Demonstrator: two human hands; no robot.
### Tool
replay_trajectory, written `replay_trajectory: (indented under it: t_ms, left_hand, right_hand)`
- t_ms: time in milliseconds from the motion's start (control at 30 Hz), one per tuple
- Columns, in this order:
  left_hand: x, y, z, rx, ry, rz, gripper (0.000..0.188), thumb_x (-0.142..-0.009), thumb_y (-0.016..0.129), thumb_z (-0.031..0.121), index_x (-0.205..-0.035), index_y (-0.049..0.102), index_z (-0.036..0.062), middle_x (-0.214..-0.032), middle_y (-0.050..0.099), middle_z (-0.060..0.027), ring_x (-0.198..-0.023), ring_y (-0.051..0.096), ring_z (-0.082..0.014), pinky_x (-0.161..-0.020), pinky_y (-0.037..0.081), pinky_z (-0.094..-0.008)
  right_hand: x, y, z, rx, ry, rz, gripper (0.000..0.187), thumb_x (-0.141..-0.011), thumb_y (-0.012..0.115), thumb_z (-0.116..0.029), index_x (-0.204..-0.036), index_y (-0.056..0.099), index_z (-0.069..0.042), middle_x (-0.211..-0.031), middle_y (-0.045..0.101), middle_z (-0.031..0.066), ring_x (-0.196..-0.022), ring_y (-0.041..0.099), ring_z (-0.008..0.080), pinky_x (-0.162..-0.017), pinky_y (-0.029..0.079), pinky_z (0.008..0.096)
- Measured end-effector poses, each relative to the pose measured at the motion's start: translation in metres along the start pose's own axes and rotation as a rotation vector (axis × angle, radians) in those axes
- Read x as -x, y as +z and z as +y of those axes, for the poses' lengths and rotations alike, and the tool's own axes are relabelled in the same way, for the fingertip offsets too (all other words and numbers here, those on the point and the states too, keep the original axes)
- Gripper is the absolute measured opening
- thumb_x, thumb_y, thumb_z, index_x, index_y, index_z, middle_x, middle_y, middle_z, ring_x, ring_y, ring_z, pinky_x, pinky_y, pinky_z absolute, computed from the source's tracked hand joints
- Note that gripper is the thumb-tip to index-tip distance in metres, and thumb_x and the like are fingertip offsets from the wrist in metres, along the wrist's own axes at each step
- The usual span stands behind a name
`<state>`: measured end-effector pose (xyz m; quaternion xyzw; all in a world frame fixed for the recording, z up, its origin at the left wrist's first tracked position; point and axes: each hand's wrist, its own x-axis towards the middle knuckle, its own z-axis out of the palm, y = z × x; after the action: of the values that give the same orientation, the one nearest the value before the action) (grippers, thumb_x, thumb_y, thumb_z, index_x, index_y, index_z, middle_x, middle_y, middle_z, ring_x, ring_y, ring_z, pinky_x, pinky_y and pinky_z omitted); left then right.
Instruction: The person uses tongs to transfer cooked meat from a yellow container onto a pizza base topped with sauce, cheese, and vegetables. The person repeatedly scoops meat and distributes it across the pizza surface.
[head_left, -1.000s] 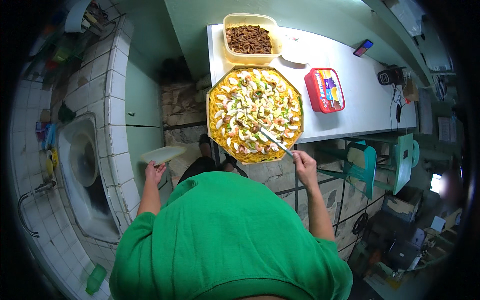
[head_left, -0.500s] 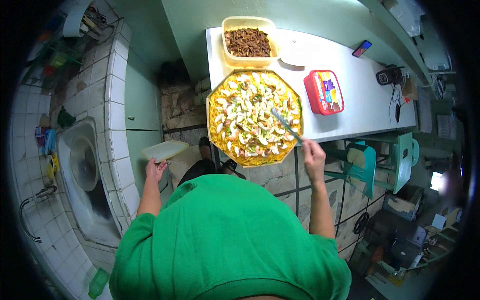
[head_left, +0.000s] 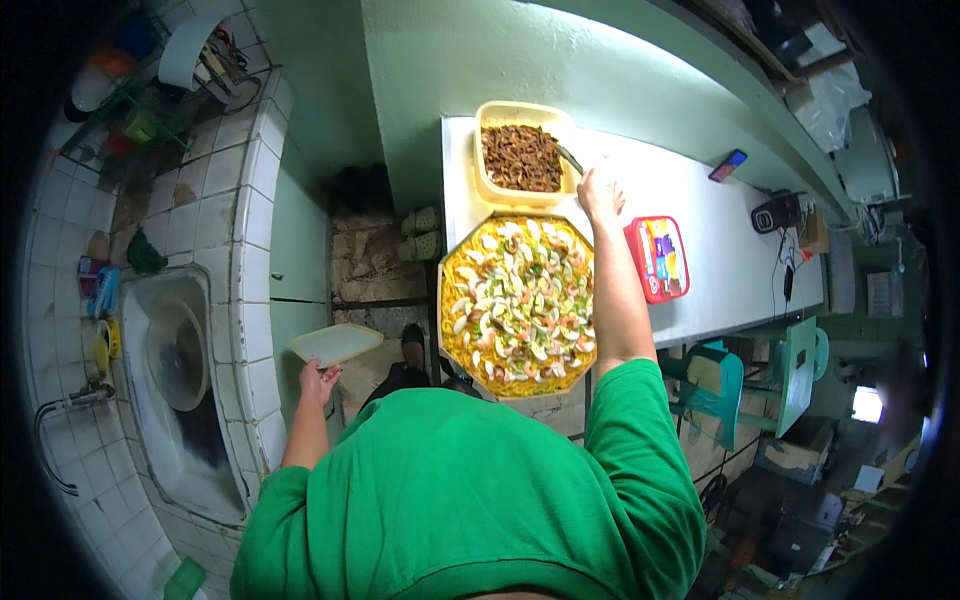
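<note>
A utensil (head_left: 569, 158) is gripped by the right hand (head_left: 600, 196) at the tub (head_left: 486, 182)'s 3 o'clock rim, noodles (head_left: 517, 305) at its 6; pale panel (head_left: 338, 344) held by left hand (head_left: 318, 382); white table (head_left: 715, 270) brightly lit, sink (head_left: 145, 330) at 9.

I look down and ahead from head height, wide fisheye, upright, edges bending toward a dark rim, shirt (head_left: 470, 490) close below, table (head_left: 730, 240) farther ahead, sink (head_left: 160, 295) off left

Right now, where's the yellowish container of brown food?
In the head view, the yellowish container sits upper centre, on the left end of the white table, just beyond the octagonal noodle tray; the right hand is at its right side.
</note>
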<state>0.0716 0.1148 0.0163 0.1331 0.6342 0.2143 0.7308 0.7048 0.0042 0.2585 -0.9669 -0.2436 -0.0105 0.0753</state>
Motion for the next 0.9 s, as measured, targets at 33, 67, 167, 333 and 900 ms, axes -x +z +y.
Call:
replay_trajectory:
  t_ms: [33,67,167,333,900]
  left_hand:
    - [-0.001,-0.003,0.000,0.009,-0.008,0.012,0.032,-0.091,0.048,0.023,-0.114,0.044,0.0022,-0.097,0.056,-0.0166,-0.081,0.063,-0.0299,-0.076,0.053,-0.0446]
    - [-0.001,-0.007,-0.001,0.010,-0.034,0.063,0.031,-0.091,0.048,0.023,-0.114,0.044,0.0024,-0.096,0.056,-0.0161,-0.080,0.063,-0.0297,-0.076,0.053,-0.0447]
    - [-0.005,-0.016,-0.002,0.019,-0.045,0.117,0.031,-0.090,0.049,0.024,-0.113,0.045,0.0028,-0.096,0.056,-0.0154,-0.080,0.062,-0.0295,-0.077,0.053,-0.0447]
    - [-0.015,-0.032,-0.004,0.006,-0.049,0.080,0.031,-0.089,0.050,0.024,-0.112,0.045,0.0039,-0.097,0.056,-0.0154,-0.083,0.062,-0.0296,-0.078,0.052,-0.0459]
    - [0.001,-0.005,0.006,0.086,-0.011,0.023,0.034,-0.085,0.053,0.019,-0.114,0.043,0.0039,-0.096,0.053,-0.0154,-0.079,0.063,-0.0303,-0.074,0.052,-0.0453]
  right_hand:
    - [-0.007,0.002,-0.006,0.003,0.008,-0.003,0.034,-0.093,0.046,-0.037,-0.103,0.065,-0.011,-0.102,0.065,0.0233,-0.098,0.062,0.0438,-0.085,0.048,0.0516]
    - [-0.011,0.005,-0.010,-0.001,0.018,-0.007,0.034,-0.093,0.046,-0.037,-0.103,0.066,-0.011,-0.102,0.065,0.0231,-0.098,0.062,0.0438,-0.085,0.048,0.0516]
    - [-0.018,0.006,-0.009,-0.008,0.002,0.019,0.034,-0.093,0.046,-0.037,-0.103,0.066,-0.011,-0.103,0.065,0.0230,-0.098,0.062,0.0435,-0.085,0.048,0.0515]
    - [-0.004,-0.012,0.015,-0.045,0.035,0.046,0.036,-0.094,0.045,-0.042,-0.108,0.065,-0.015,-0.101,0.066,0.0216,-0.098,0.063,0.0378,-0.083,0.049,0.0492]
    - [-0.025,0.025,-0.041,0.202,-0.490,0.294,0.016,-0.087,0.053,-0.018,-0.095,0.062,-0.008,-0.098,0.064,0.0119,-0.089,0.062,0.0332,-0.077,0.049,0.0457]
